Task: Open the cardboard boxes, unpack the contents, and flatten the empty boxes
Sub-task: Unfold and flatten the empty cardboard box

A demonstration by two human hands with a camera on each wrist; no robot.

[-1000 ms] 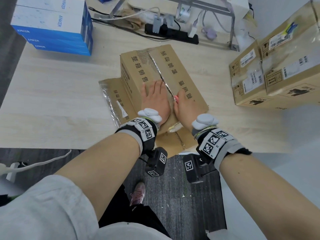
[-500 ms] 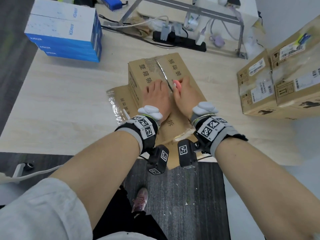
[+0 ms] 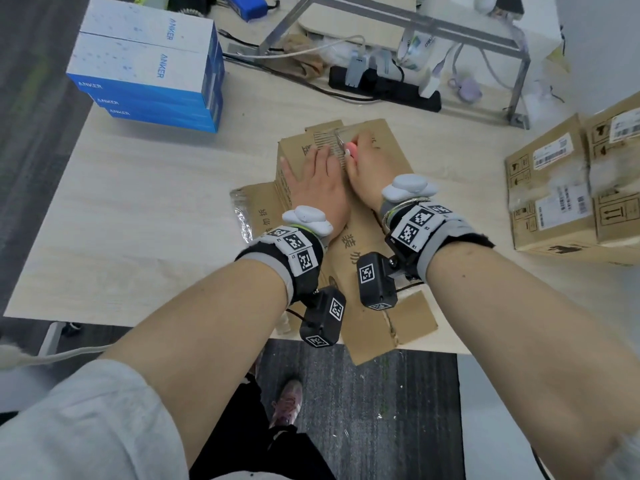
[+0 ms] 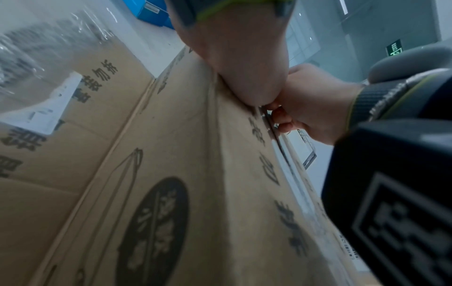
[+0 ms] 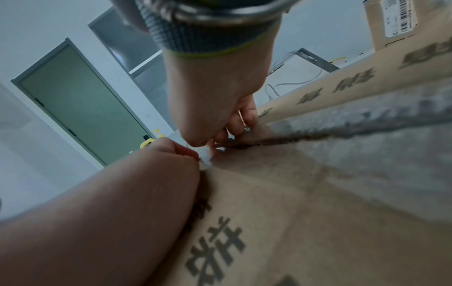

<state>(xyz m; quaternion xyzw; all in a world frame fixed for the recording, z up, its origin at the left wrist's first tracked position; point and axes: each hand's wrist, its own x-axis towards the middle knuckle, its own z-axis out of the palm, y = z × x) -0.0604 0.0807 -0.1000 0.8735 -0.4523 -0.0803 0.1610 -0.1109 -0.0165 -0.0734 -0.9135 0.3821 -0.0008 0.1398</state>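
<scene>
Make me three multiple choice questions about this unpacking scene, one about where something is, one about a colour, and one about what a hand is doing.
1. Where does the stack of Anker boxes sit on the table?
A. far left corner
B. near right corner
C. on the cardboard box

2. What colour are the sides of those Anker boxes?
A. red
B. blue
C. green

3. What is the left hand doing?
A. gripping a cutter
B. lifting a flap
C. lying flat on the cardboard box

Answers: 1 A, the stack stands at the far left, apart from the cardboard box. 2 B, their sides are blue under white tops. 3 C, its fingers lie straight on the box top while the right hand holds the pink-handled cutter at the taped seam.
</scene>
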